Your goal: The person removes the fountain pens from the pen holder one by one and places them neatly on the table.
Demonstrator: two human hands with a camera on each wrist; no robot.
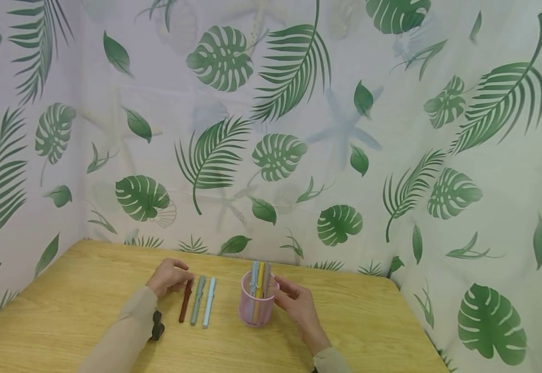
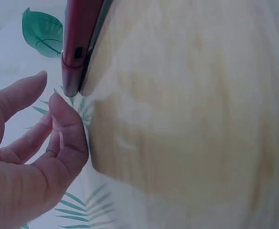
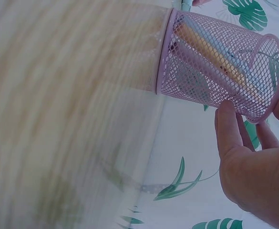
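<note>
My left hand (image 1: 169, 275) hovers at the top end of a dark red pen (image 1: 186, 300), fingers loosely bent. In the left wrist view a small gap shows between the fingertips and the red pen (image 2: 76, 57). Beside it lie a grey-green pen (image 1: 198, 300) and a light blue pen (image 1: 209, 303), roughly parallel. To their right stands a pink mesh pen holder (image 1: 248, 312) with light blue, yellow and greyish pens (image 1: 260, 274) inside. My right hand (image 1: 301, 308) touches the holder's right side near the rim, a fingertip against the mesh (image 3: 211, 90).
The wooden table (image 1: 364, 321) carries the pens and holder. A white cloth (image 1: 289, 207) printed with green leaves hangs behind the table and along its sides.
</note>
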